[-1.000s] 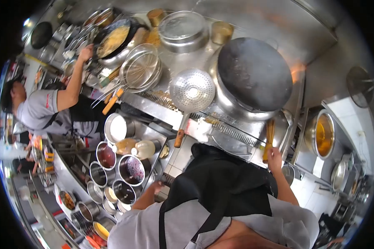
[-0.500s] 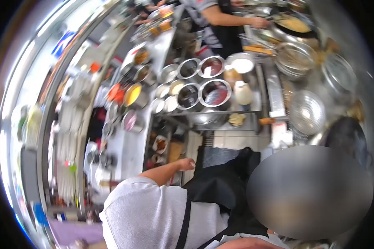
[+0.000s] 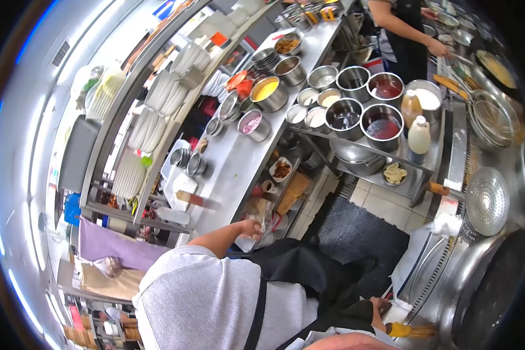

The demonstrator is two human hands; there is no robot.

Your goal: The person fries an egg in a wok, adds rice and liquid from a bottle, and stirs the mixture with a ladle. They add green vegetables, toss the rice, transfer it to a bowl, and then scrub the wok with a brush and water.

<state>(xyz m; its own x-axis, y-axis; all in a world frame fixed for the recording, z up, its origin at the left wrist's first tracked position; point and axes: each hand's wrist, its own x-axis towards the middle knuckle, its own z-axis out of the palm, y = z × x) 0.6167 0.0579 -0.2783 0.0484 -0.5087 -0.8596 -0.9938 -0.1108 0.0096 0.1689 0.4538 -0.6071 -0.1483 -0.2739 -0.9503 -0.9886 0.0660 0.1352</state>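
Observation:
My left hand (image 3: 251, 228) is beside the steel counter's front edge, above the lower shelf, its fingers curled. What it holds, if anything, is too small to make out. My right hand (image 3: 380, 304) shows only in part at the lower right, next to the black apron (image 3: 291, 265); its fingers are largely hidden. Close to it lies a brush with a yellow handle (image 3: 399, 330). On the steel counter (image 3: 227, 169) are a pot of yellow liquid (image 3: 266, 92), a pot with pink contents (image 3: 252, 123), and a wooden-handled tool (image 3: 197, 199).
Sauce pots (image 3: 382, 123) and a squeeze bottle (image 3: 419, 135) fill a cart ahead. At right are a perforated ladle (image 3: 487, 194) and a large black wok (image 3: 499, 289). A co-worker's arm (image 3: 402, 26) reaches toward the stove. A black mat (image 3: 356, 239) covers the floor.
The view has turned left, so the cart and counter appear farther right. The blurred patch at lower right is gone, and my right hand, the wok and the brush now show.

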